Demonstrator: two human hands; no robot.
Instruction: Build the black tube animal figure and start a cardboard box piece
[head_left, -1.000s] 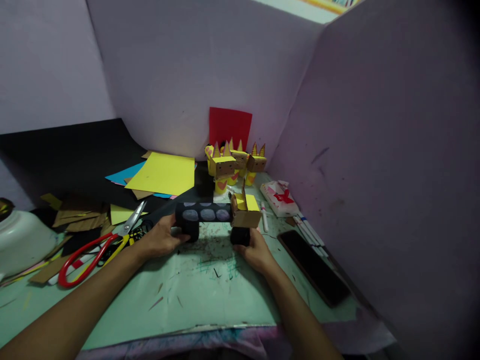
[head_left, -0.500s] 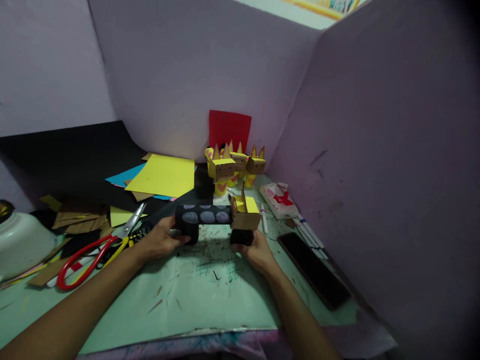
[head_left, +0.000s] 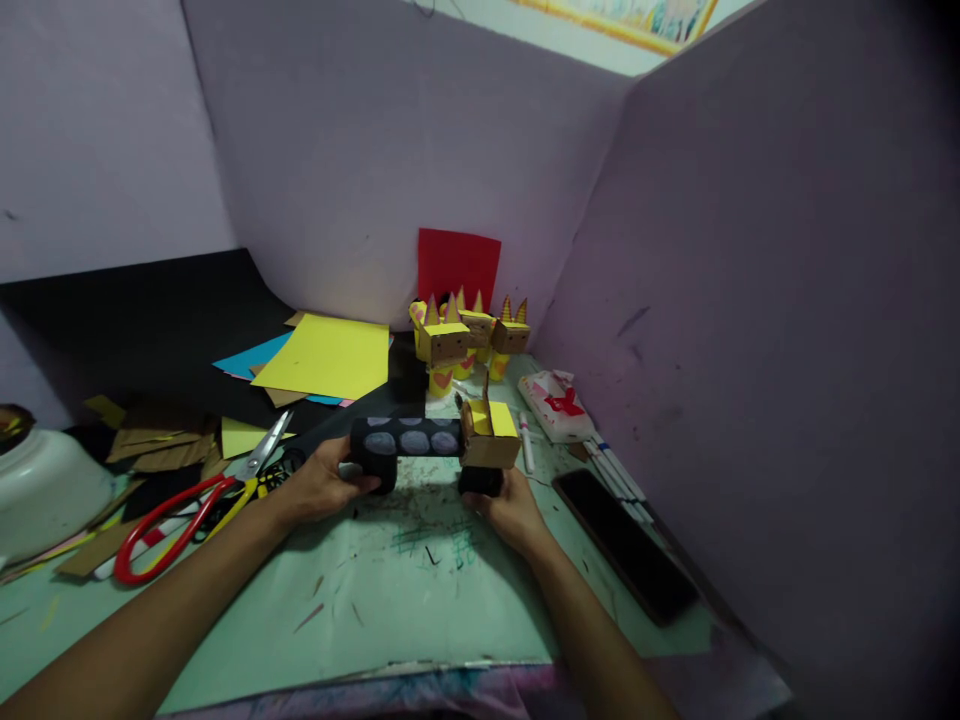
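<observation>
Between my hands stands a paper animal figure: a black tube body [head_left: 414,440] with grey-purple spots, black tube legs, and a brown cardboard box head [head_left: 491,450] with yellow paper on top. My left hand [head_left: 326,485] is closed around the leg at the left end. At the other end my right hand [head_left: 514,510] grips the short black leg below the box head. The fingertips behind the legs are hidden. Red-and-yellow-handled scissors [head_left: 176,525] lie left of my left hand.
Several yellow box-headed figures [head_left: 448,345] with horns stand behind, near a red sheet [head_left: 459,268]. Coloured paper [head_left: 330,355] and cardboard scraps [head_left: 161,435] lie left. A phone [head_left: 626,545], markers [head_left: 615,478] and a tissue pack [head_left: 556,405] lie right. A white pot-like object [head_left: 52,490] sits far left.
The whole view has shifted slightly, with things appearing a little lower. Both hands keep their hold on the figure, which stays in nearly the same place.
</observation>
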